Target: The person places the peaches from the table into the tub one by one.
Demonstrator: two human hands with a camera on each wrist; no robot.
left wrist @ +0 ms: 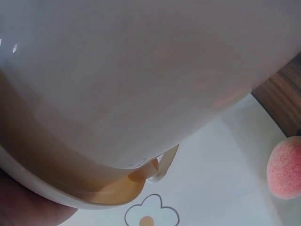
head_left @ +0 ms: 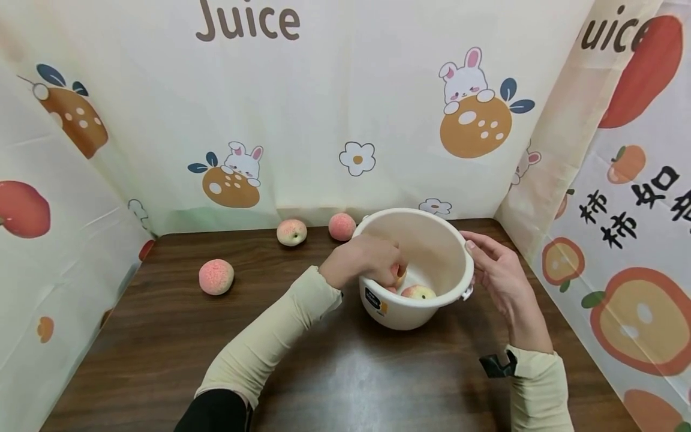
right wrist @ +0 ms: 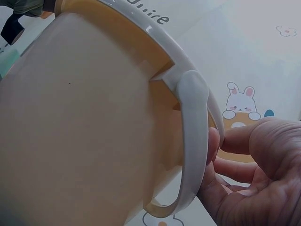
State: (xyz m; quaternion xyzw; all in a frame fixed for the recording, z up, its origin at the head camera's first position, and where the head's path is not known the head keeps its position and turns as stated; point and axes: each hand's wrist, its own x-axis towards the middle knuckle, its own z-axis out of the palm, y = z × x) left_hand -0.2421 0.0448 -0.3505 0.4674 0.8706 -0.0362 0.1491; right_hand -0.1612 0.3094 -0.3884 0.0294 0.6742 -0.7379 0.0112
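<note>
A white bucket [head_left: 396,315] stands on the dark wooden table, its opening facing up. My left hand [head_left: 372,258] reaches over the near-left rim into it, fingers curled round a peach [head_left: 398,273] that shows only in part. Another peach [head_left: 418,292], yellow and pink, lies on the bucket's floor beside that hand. On the other side, my right hand [head_left: 499,273] pinches the bucket's rim between thumb and fingers, close to the white handle [right wrist: 193,136]. In the left wrist view the bucket's outer wall [left wrist: 141,84] covers most of the picture, and the left fingers are hidden behind it.
Outside the bucket, a pink peach [head_left: 216,276] lies at the left of the table [head_left: 162,348]. A paler peach [head_left: 291,232] and a pink one [head_left: 342,227] sit at the back edge, the latter right by the bucket. Printed cloth [head_left: 313,90] hangs behind and at both sides.
</note>
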